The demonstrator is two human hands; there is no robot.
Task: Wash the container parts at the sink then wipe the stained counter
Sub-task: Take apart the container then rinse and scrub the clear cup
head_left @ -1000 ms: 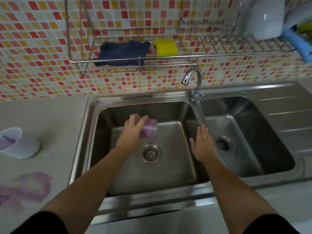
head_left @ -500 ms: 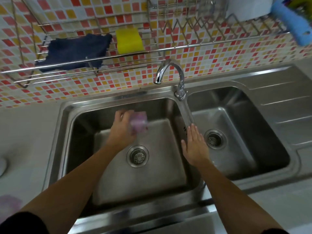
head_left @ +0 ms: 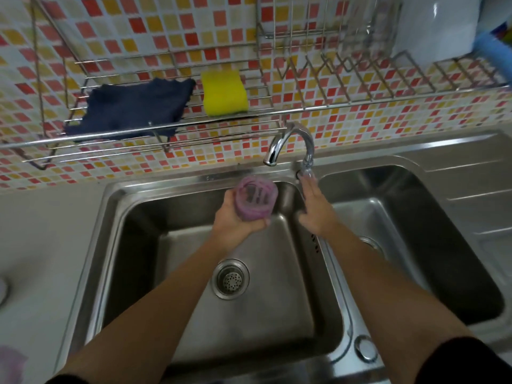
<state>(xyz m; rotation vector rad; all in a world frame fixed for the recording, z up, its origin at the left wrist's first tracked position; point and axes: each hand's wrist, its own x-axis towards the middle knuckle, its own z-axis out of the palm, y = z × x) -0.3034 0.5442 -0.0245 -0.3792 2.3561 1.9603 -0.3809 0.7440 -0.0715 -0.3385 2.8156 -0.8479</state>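
My left hand (head_left: 235,220) grips a purple-stained clear container (head_left: 256,199) and holds it over the back of the left sink basin (head_left: 194,314), its mouth tilted up below the tap spout (head_left: 273,153). My right hand (head_left: 315,206) is stretched flat, fingers together, with its fingertips touching the tap's lever (head_left: 306,173) at the tap base. No water is visibly running. A purple stain (head_left: 11,364) shows on the counter at the bottom left edge.
A wire rack (head_left: 171,128) on the tiled wall holds a dark blue cloth (head_left: 133,106) and a yellow sponge (head_left: 224,92). The right sink basin (head_left: 410,217) and drainboard (head_left: 476,184) lie to the right. A white object (head_left: 2,289) peeks in at the left edge.
My left hand has lifted the container up and back under the spout, turning its mouth upward. My right hand has moved forward from the sink divider to the tap lever.
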